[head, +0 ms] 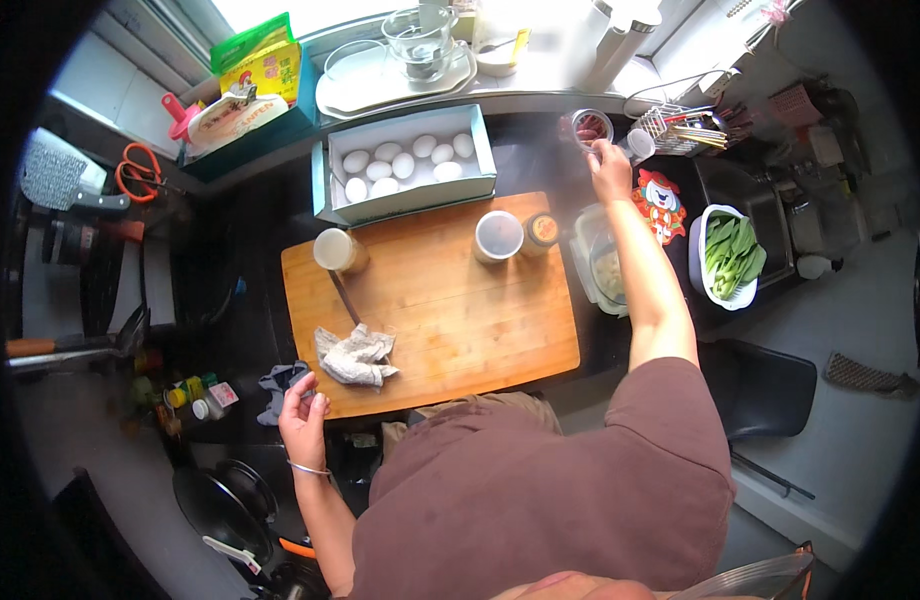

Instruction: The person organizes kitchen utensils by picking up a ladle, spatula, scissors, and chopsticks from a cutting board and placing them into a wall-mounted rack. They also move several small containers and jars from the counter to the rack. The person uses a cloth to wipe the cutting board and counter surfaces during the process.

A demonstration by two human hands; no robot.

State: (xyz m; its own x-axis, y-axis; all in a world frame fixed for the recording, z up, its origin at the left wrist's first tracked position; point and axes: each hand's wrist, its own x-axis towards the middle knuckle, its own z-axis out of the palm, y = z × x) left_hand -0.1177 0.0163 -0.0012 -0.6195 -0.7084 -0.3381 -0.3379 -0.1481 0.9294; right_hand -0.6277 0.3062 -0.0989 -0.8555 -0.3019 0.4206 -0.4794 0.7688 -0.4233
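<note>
Stretched forward at the right, my right hand [611, 171] is at the rim of a clear jar [592, 129] with dark red pieces inside; its exact grip is unclear. A small white-lidded container [640, 145] stands beside that hand. My left hand [305, 420], fingers apart and empty, hovers by the near left corner of the wooden cutting board [445, 315]. A crumpled cloth [355, 355] lies on the board near a dark stick-like utensil [344, 298]. Also on the board are a pale-lidded jar [338, 250], a translucent-topped container [498, 236] and a dark-lidded jar [541, 230].
Behind the board sits a box of eggs [422, 196]. At the right are a lidded glass container [591, 259], a basket of leafy greens [732, 255], a sink [745, 195] and a wire utensil rack [674, 129]. A cleaver [66, 169] and orange-handled scissors [139, 176] hang left.
</note>
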